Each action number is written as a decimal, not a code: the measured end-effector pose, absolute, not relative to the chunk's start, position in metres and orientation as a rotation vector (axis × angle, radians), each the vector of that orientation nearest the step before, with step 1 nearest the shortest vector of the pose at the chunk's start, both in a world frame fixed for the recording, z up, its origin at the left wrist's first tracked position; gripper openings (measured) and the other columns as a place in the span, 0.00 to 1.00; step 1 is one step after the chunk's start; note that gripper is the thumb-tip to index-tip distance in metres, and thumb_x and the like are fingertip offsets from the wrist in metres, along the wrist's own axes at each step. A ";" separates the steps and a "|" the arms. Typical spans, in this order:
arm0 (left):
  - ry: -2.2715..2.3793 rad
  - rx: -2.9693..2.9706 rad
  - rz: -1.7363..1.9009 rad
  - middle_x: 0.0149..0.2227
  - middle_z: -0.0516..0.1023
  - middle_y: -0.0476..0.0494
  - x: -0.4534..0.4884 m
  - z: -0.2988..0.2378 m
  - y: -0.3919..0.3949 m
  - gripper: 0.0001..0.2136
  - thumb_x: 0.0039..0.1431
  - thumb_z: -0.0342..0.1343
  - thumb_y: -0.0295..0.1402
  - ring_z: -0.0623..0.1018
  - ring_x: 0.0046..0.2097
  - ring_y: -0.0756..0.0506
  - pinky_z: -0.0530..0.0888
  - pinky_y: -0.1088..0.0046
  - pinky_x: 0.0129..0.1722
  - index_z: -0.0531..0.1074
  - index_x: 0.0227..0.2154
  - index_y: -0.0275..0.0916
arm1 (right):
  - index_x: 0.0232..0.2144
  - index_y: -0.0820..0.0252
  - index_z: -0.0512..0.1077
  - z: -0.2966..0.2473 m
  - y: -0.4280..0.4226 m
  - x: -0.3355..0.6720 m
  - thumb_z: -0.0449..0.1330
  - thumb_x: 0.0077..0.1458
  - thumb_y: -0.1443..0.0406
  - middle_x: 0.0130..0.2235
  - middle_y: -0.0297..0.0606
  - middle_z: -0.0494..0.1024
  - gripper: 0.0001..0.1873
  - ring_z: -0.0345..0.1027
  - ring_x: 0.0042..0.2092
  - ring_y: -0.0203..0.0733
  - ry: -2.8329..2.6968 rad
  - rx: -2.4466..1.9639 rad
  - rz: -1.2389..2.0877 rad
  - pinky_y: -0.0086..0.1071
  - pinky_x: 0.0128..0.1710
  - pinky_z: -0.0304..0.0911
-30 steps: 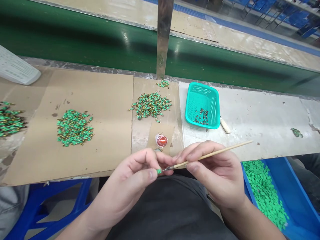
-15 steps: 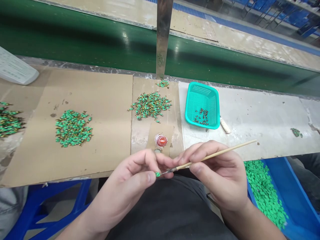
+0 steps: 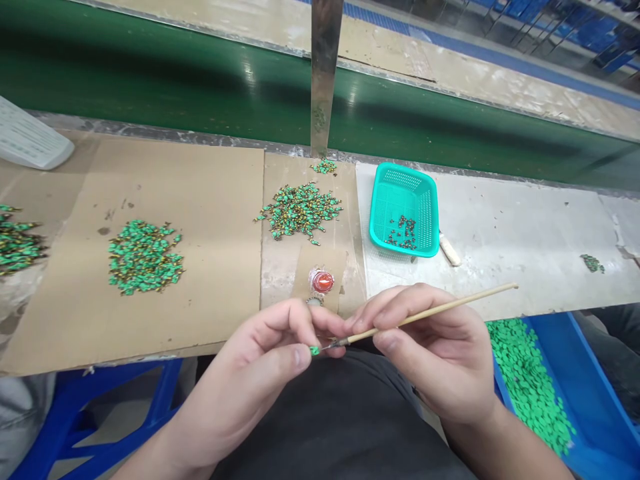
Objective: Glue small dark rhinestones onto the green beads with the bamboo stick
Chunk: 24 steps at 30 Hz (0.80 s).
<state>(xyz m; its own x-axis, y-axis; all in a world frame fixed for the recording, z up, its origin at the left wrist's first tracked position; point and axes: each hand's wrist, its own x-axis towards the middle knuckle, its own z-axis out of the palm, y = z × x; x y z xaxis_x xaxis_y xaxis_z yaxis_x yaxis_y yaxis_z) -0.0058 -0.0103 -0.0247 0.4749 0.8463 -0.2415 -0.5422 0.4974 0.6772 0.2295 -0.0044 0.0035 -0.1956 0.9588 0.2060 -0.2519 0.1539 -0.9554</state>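
Note:
My left hand (image 3: 260, 370) pinches a tiny green piece (image 3: 315, 350) between thumb and fingers, over my lap. My right hand (image 3: 435, 350) grips a thin wooden brush (image 3: 440, 309), and the brush tip touches the green piece. Just beyond my hands a small cap of red-orange paint (image 3: 322, 281) sits on the cardboard (image 3: 215, 200). A pile of green and gold pieces (image 3: 300, 212) lies behind the cap.
Another green pile (image 3: 143, 257) lies on the cardboard at left, one more (image 3: 17, 241) at the far left edge. A teal basket (image 3: 406, 210) holds several dark pieces. A blue bin (image 3: 585, 373) of green pieces is at my right. A green conveyor belt (image 3: 150, 73) and metal post (image 3: 324, 73) stand behind.
Almost nothing differs: my right hand and the brush have shifted slightly, with the tip still at the green piece in my left hand.

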 end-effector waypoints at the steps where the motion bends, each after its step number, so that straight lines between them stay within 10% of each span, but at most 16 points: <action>1: 0.619 0.575 0.902 0.51 0.96 0.49 -0.006 -0.025 -0.011 0.06 0.72 0.79 0.39 0.91 0.50 0.46 0.85 0.77 0.55 0.92 0.38 0.46 | 0.53 0.53 0.90 0.005 -0.004 0.230 0.74 0.71 0.79 0.47 0.39 0.94 0.17 0.92 0.49 0.43 -1.280 -0.791 1.325 0.35 0.53 0.88; 24: 0.725 0.655 0.914 0.46 0.95 0.47 -0.009 -0.022 -0.013 0.09 0.71 0.79 0.41 0.89 0.48 0.44 0.84 0.74 0.52 0.88 0.36 0.46 | 0.52 0.54 0.87 0.014 0.002 0.232 0.73 0.72 0.76 0.45 0.40 0.93 0.14 0.92 0.46 0.46 -1.504 -0.801 1.220 0.38 0.48 0.89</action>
